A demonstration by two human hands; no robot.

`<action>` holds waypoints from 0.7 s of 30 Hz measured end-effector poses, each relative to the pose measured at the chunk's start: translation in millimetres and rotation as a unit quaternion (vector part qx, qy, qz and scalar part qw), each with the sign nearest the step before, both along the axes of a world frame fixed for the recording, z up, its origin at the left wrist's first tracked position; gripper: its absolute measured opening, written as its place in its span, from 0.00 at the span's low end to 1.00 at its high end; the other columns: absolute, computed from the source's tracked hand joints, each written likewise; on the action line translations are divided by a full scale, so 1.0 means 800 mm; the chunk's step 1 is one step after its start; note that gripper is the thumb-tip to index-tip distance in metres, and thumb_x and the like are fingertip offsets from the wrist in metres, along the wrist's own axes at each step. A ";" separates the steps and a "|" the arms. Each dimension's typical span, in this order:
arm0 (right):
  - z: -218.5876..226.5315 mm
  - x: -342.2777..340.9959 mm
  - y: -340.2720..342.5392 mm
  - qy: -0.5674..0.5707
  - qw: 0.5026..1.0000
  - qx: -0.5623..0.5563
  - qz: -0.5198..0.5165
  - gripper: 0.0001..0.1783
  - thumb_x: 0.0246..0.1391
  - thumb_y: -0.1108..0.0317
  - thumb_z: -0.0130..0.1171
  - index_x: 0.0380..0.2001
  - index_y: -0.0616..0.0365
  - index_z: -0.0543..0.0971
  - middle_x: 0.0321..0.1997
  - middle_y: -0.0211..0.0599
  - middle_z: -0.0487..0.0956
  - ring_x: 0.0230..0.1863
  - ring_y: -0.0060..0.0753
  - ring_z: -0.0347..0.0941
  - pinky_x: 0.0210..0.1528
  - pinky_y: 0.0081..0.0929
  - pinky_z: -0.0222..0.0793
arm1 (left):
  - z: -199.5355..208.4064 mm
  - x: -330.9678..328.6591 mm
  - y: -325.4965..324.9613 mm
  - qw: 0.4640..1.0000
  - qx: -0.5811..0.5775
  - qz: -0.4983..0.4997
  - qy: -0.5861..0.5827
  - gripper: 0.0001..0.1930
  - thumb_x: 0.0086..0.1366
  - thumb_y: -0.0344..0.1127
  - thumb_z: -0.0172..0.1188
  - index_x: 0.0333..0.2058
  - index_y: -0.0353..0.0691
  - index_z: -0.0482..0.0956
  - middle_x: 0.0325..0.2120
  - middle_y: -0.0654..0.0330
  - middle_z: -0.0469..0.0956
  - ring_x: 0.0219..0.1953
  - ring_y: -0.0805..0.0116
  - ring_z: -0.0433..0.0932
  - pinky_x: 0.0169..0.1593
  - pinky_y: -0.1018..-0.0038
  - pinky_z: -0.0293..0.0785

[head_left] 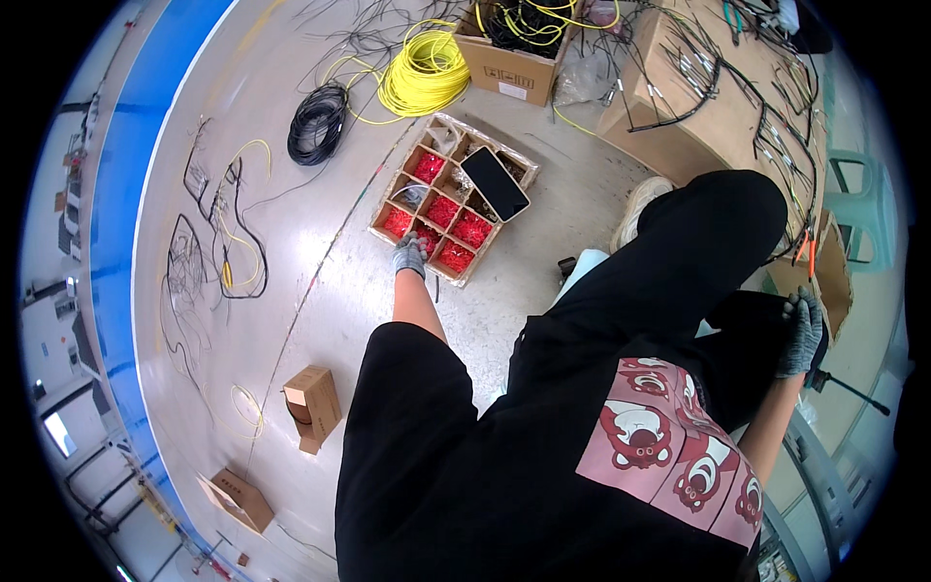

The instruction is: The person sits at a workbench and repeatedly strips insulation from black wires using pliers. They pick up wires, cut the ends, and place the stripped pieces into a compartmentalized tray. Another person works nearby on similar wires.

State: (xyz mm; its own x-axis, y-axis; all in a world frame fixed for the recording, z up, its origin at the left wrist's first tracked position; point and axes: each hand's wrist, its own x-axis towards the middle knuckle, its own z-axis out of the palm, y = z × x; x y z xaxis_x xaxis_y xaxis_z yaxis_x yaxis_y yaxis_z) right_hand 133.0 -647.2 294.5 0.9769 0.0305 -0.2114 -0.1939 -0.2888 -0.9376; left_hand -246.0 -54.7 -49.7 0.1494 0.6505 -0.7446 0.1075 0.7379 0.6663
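A divided cardboard box (373,231) lies on the floor ahead of me, several of its compartments filled with small red pieces (442,210). My gloved left hand (409,254) reaches to its near left side, with fingers bunched together over a compartment of red pieces. Whatever they pinch is too small to make out. A dark-screened phone (496,184) rests across the box's right part, covering some compartments. Off to the right, my gloved right hand (801,335) lies by my knee, fingers stretched out and holding nothing.
Beyond the box are a black cable coil (317,123), a yellow cable coil (424,74) and a carton of cables (509,70). Wire harnesses (693,92) lie on a large cardboard surface (669,145) at right. Loose wires (228,228) spread leftward; small cartons (313,407) stand nearer.
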 end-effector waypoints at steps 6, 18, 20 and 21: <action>0.002 0.007 -0.002 0.009 0.999 0.031 -0.003 0.13 0.55 0.74 0.48 0.44 0.60 0.72 0.32 0.31 0.75 0.29 0.19 0.70 0.31 0.13 0.67 | 0.045 0.003 -0.011 0.958 -0.115 0.193 -0.180 0.06 0.57 0.33 0.56 0.34 0.40 0.74 0.23 0.60 0.73 0.19 0.75 0.69 0.18 0.83 0.67; -0.001 0.024 0.018 0.006 0.998 0.048 0.029 0.12 0.55 0.75 0.47 0.44 0.59 0.72 0.34 0.32 0.75 0.32 0.19 0.69 0.35 0.13 0.66 | 0.014 0.010 -0.023 0.995 0.056 0.083 -0.022 0.11 0.58 0.23 0.49 0.41 0.36 0.71 0.31 0.56 0.75 0.22 0.73 0.72 0.21 0.82 0.69; -0.003 0.026 0.021 -0.010 0.999 0.037 0.011 0.12 0.55 0.75 0.47 0.44 0.60 0.72 0.34 0.32 0.75 0.33 0.20 0.69 0.36 0.14 0.67 | 0.007 0.012 -0.025 0.992 0.079 0.100 -0.007 0.12 0.58 0.22 0.49 0.42 0.36 0.70 0.32 0.56 0.75 0.22 0.73 0.72 0.21 0.82 0.69; -0.003 0.030 0.014 0.008 0.999 0.025 0.035 0.13 0.55 0.75 0.47 0.44 0.60 0.72 0.35 0.32 0.75 0.34 0.22 0.70 0.39 0.16 0.68 | 0.007 0.018 -0.026 0.990 0.087 0.113 0.016 0.11 0.58 0.20 0.48 0.40 0.36 0.70 0.31 0.57 0.74 0.22 0.73 0.71 0.21 0.80 0.68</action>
State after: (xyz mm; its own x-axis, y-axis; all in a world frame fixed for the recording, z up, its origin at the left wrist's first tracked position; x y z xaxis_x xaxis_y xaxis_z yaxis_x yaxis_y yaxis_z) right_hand 156.8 -635.7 292.1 0.9684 0.1097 -0.2240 -0.1905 -0.2547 -0.9481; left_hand -231.6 -75.6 -44.3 -0.0366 0.7832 -0.6206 -0.0243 0.6202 0.7841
